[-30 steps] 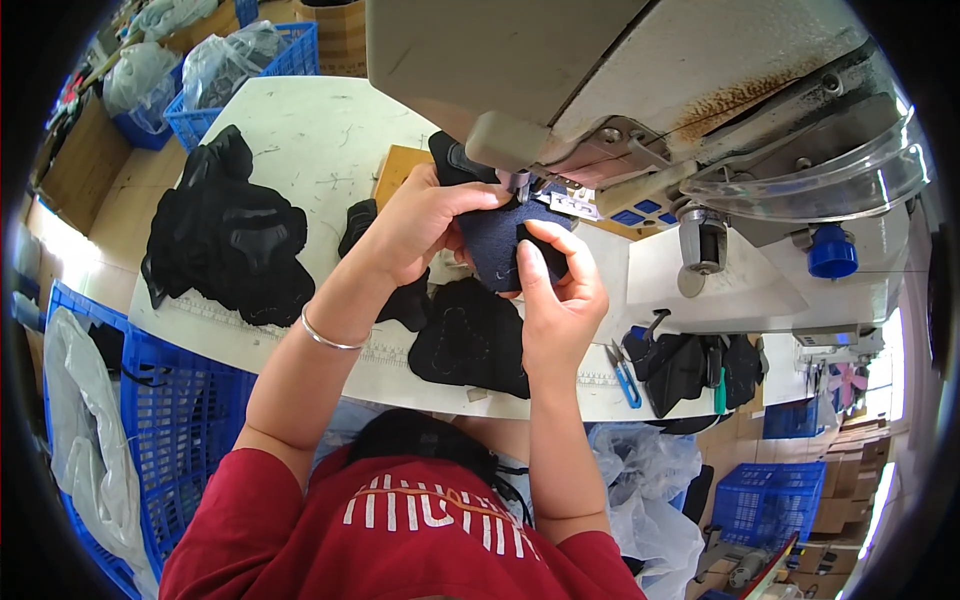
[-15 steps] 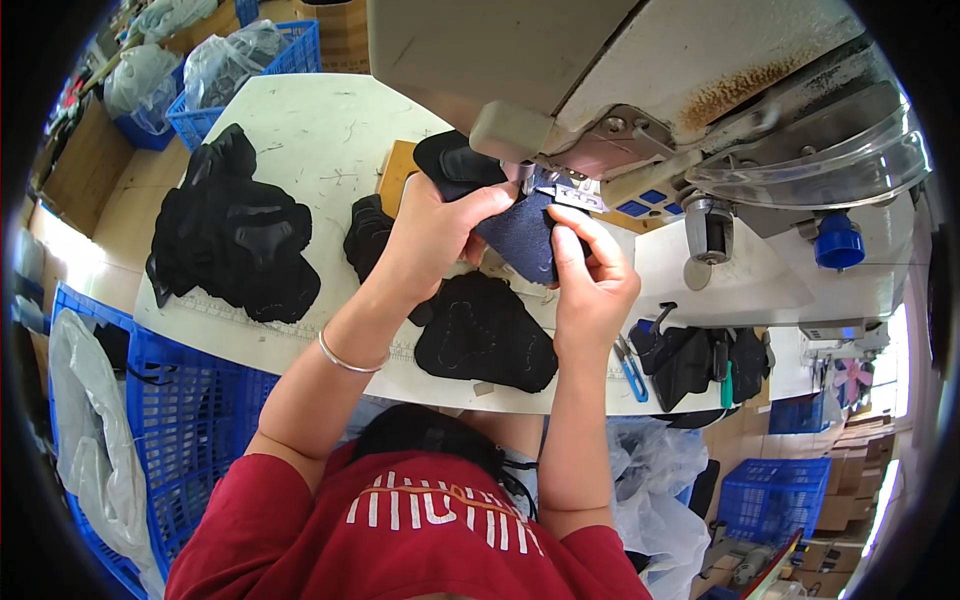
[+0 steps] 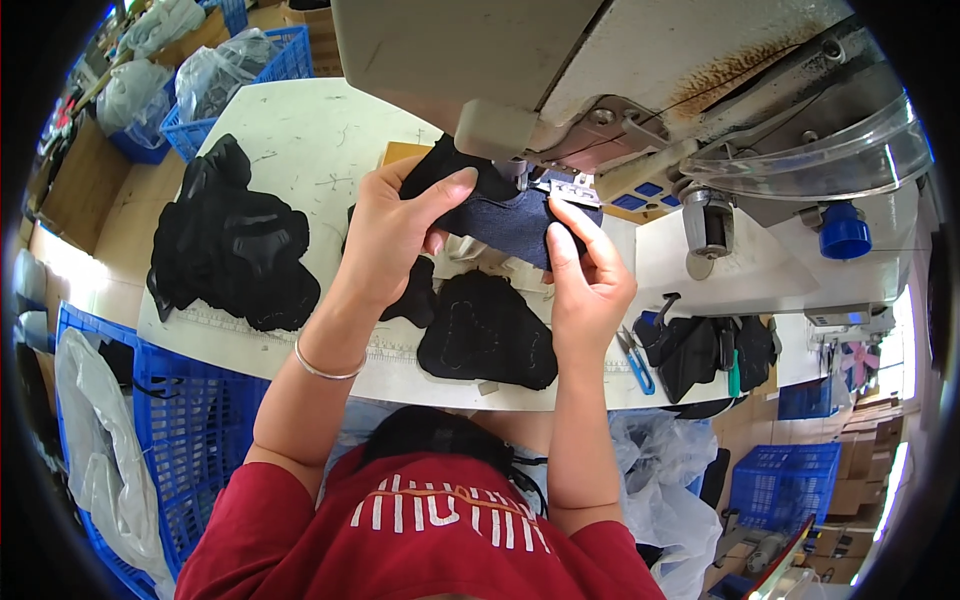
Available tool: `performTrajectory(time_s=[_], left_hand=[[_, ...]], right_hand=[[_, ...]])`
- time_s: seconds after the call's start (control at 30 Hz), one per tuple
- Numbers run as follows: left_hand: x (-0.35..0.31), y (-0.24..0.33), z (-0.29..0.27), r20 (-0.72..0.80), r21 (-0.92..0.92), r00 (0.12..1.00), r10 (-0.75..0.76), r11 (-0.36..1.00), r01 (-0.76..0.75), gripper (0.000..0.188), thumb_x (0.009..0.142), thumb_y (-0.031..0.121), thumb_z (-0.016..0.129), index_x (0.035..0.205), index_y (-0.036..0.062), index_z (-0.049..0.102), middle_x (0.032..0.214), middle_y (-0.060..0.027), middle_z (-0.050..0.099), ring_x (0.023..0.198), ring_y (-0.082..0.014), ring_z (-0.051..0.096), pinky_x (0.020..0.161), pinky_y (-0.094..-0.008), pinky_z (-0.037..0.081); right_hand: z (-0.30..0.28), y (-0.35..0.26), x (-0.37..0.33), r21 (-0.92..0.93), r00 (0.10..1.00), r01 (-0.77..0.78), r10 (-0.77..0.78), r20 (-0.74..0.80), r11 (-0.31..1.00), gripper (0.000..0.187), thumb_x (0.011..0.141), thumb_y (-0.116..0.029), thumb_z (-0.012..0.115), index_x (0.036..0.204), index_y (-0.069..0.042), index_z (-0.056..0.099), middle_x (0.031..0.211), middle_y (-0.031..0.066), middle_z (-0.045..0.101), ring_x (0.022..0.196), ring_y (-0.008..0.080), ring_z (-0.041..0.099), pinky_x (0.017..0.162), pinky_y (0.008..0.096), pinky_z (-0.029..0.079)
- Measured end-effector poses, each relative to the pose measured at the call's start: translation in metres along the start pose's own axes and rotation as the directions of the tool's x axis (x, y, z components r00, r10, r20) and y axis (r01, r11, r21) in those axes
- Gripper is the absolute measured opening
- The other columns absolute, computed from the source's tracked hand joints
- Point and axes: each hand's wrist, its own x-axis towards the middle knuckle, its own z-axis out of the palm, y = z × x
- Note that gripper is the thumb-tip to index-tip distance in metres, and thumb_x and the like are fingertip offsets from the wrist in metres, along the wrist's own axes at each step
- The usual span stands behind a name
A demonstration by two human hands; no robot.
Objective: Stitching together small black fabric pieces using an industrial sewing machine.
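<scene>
A dark blue and black padded fabric piece (image 3: 500,222) lies under the presser foot (image 3: 524,177) of a sewing machine (image 3: 480,60). My left hand (image 3: 395,225) grips its left side, thumb on top and fingers underneath. Thumb and forefinger of my right hand (image 3: 588,262) pinch the right edge, close by the metal guide (image 3: 572,192). Just below, a black stitched pad (image 3: 487,330) rests on the white table (image 3: 390,365), with a smaller black piece (image 3: 412,295) beside it, partly hidden by my left forearm.
Black pads (image 3: 235,240) are heaped at the table's left. Blue-handled scissors (image 3: 637,360) and more black pieces (image 3: 690,355) lie at the right. Blue crates (image 3: 200,420) stand at left and lower right (image 3: 785,487). A clear plastic bag (image 3: 665,480) hangs below the table.
My left hand has shifted left and lifted its thumb side, and the fabric has turned, stretching further left. My right hand still pinches its edge, slightly lower. The view has tilted a little.
</scene>
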Motion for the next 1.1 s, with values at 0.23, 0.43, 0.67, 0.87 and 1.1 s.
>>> performTrajectory(time_s=[0.23,0.43,0.67,0.87,1.1], left_hand=[[-0.005,-0.006,-0.001,0.030,-0.031,0.999,0.026,0.999,-0.025,0.012,0.087,0.009,0.066,0.097,0.0016,0.065,0.079,0.0009,0.063,0.057,0.0000,0.048,0.042,-0.0156,0.033],[-0.011,-0.012,0.005,-0.007,-0.040,0.999,0.033,0.999,-0.033,0.012,0.088,0.012,0.066,0.096,0.0032,0.066,0.078,0.0029,0.062,0.057,-0.0001,0.048,0.042,-0.0156,0.035],[-0.017,-0.012,0.008,-0.041,-0.047,0.999,0.004,0.999,-0.006,0.014,0.087,0.015,0.067,0.091,0.0022,0.066,0.074,0.0024,0.060,0.055,-0.0023,0.048,0.042,-0.0174,0.036],[-0.021,-0.011,0.011,-0.042,-0.051,0.999,-0.010,0.999,0.008,0.019,0.085,0.018,0.069,0.080,0.0007,0.063,0.069,-0.0040,0.062,0.046,-0.0106,0.051,0.045,-0.0234,0.042],[-0.023,-0.015,0.010,0.004,-0.121,1.000,-0.022,0.992,0.022,0.021,0.087,0.020,0.068,0.081,0.0000,0.062,0.070,-0.0059,0.063,0.049,-0.0140,0.056,0.047,-0.0257,0.045]], right_hand=[[-0.001,0.003,0.003,0.077,0.999,0.012,-0.008,-0.045,0.997,0.018,0.090,-0.005,0.062,0.106,0.000,0.068,0.088,-0.0004,0.063,0.072,0.0030,0.051,0.065,0.0172,0.041],[-0.004,0.025,0.018,0.466,0.991,-0.028,0.084,-0.100,0.884,0.011,0.089,-0.009,0.064,0.097,-0.002,0.062,0.088,-0.0019,0.058,0.080,0.0041,0.048,0.076,0.0217,0.039],[-0.007,0.005,0.012,0.462,0.995,0.067,-0.028,-0.091,0.885,0.006,0.093,-0.009,0.056,0.096,-0.004,0.057,0.097,0.0015,0.056,0.092,0.0080,0.048,0.086,0.0244,0.036],[-0.005,0.012,-0.001,-0.067,0.976,0.191,-0.197,-0.090,0.979,0.027,0.083,-0.008,0.067,0.110,-0.007,0.064,0.123,0.0117,0.046,0.111,0.0207,0.048,0.100,0.0332,0.033],[-0.010,0.014,-0.017,-0.264,0.972,0.219,-0.234,-0.025,0.939,0.032,0.083,-0.011,0.066,0.115,-0.010,0.063,0.125,0.0141,0.043,0.115,0.0271,0.045,0.101,0.0374,0.033]])
